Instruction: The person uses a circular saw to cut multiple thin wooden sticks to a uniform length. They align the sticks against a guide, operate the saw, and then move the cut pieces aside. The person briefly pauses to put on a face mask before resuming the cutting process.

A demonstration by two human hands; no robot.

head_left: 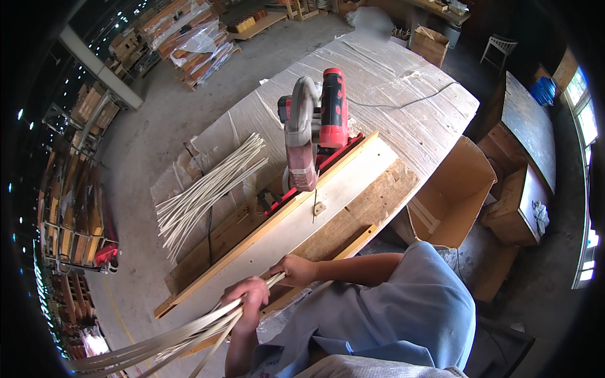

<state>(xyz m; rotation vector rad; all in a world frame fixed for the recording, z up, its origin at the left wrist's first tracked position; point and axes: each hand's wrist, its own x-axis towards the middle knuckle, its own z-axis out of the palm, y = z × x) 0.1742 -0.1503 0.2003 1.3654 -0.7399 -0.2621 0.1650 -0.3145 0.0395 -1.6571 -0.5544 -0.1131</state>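
A bundle of thin pale cane rods (183,334) runs from my hands out to the lower left. My left hand (247,295) is wrapped around the bundle a short way from its near end. At that near end, my right hand (297,271) is closed around the rods, just right of the left one. Both hands are over the near side of a long white-faced board (271,255) with a wooden fence strip. Behind it stands a red and black mitre saw (309,126), its blade guard hanging over the board.
Another bundle of cane rods (211,189) lies on the plastic-covered table (403,82), left of the saw. A cable (403,106) crosses the table behind it. An open cardboard box (466,195) stands at the right, beside wooden cabinets (523,138). Stacked timber (195,50) is far back.
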